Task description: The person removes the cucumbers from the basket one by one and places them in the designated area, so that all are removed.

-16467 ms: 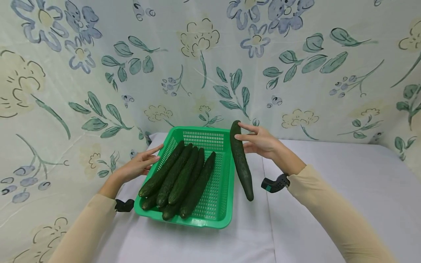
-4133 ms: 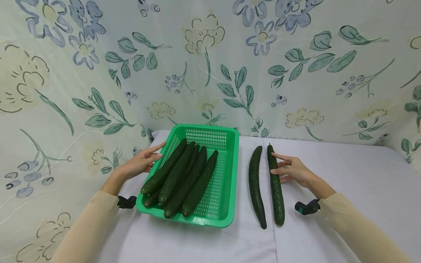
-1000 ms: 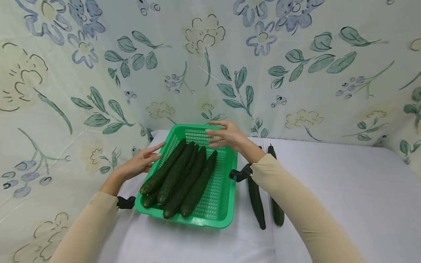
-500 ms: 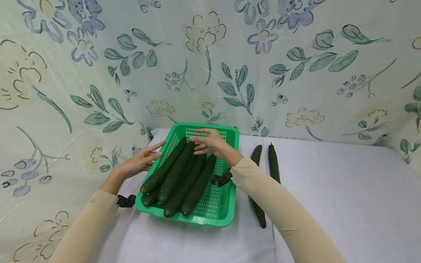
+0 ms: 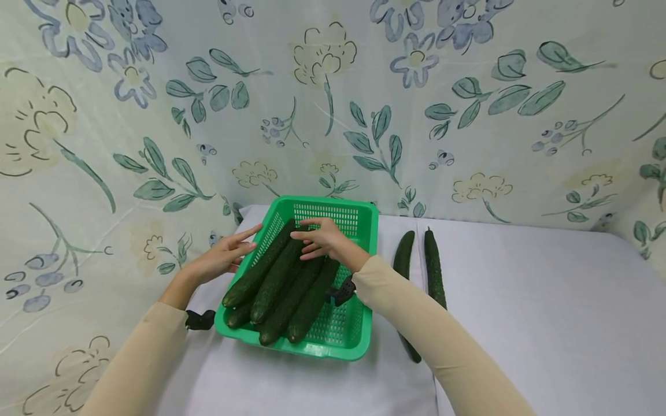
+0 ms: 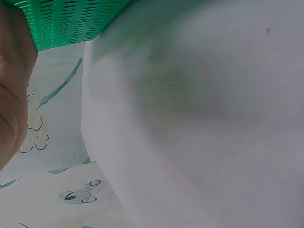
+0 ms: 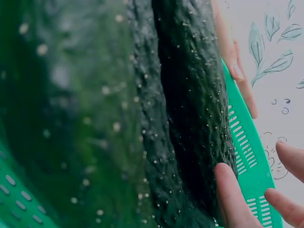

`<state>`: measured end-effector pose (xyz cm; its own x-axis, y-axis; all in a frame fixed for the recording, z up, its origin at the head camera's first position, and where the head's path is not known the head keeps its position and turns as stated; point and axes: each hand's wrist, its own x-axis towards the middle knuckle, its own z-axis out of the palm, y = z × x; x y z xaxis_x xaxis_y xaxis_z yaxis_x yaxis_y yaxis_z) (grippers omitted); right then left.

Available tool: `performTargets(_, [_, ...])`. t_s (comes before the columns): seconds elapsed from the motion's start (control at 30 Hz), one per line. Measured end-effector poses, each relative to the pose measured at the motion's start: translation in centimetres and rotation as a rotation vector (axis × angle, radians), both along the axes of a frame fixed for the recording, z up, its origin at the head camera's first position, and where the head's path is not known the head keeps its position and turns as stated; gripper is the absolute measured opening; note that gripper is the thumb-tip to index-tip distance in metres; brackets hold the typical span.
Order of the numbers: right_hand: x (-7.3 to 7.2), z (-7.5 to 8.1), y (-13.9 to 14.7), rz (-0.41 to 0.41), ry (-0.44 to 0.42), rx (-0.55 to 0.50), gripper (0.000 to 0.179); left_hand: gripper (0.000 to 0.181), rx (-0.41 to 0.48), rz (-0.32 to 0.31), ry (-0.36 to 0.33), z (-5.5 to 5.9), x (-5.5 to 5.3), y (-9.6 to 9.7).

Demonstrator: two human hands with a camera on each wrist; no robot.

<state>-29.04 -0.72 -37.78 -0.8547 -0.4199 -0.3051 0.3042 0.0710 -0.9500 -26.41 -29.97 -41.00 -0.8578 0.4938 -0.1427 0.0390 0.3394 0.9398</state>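
A green plastic basket holds several long dark cucumbers, heaped toward its left side. With its fingers extended, my left hand touches the basket's left rim; the left wrist view shows part of it beside the perforated wall. Over the far ends of the cucumbers is my right hand, fingers spread and slightly bent. In the right wrist view, a fingertip is close against a bumpy cucumber, and the other fingers stand apart from it; contact cannot be told for sure.
Two cucumbers lie on the white tablecloth right of the basket, one curved and one straighter, both partly hidden under the right forearm. A floral cloth hangs behind the table.
Over the last second my right hand has moved left and down from the basket's far right corner onto the cucumbers. Earlier, two cucumbers came to lie on the tablecloth. The left hand stays put.
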Motion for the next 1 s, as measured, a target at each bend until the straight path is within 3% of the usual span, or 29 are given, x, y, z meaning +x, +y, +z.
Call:
performTargets(0.33, [0.3, -0.6, -0.8, 0.034, -0.001, 0.05, 0.064, 0.057, -0.002, 0.009, -0.012, 0.2, 0.0, 0.1])
performTargets(0.73, [0.4, -1.1, -1.4, 0.046, -0.094, 0.046, 0.066, 0.057, 0.0, 0.008, -0.018, 0.0, 0.0, 0.1])
performTargets(1.0, [0.4, -1.6, -2.1, 0.074, -0.081, 0.05, 0.07, 0.057, 0.007, 0.007, -0.018, -0.1, 0.0, 0.1])
